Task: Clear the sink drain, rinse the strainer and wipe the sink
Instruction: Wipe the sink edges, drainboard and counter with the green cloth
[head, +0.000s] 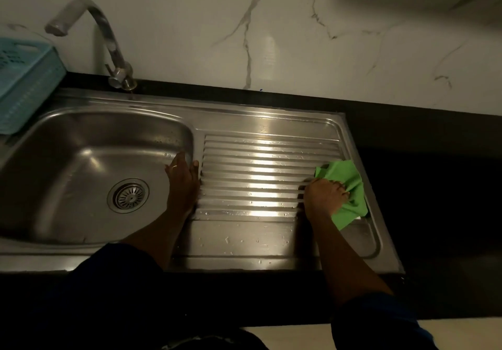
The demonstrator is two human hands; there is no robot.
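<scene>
A stainless steel sink (81,145) fills the left of the head view, with a round strainer (128,195) seated in its drain. To its right lies the ribbed drainboard (255,175), speckled with water drops. My right hand (324,196) grips a crumpled green cloth (347,203) and presses it on the drainboard's right end. My left hand (183,178) rests on the ridge between basin and drainboard, fingers over the basin's rim, holding nothing.
A curved chrome tap (108,48) stands behind the basin, no water running. A light blue plastic basket (24,78) sits at the far left on the black countertop (434,186). A white marble wall rises behind.
</scene>
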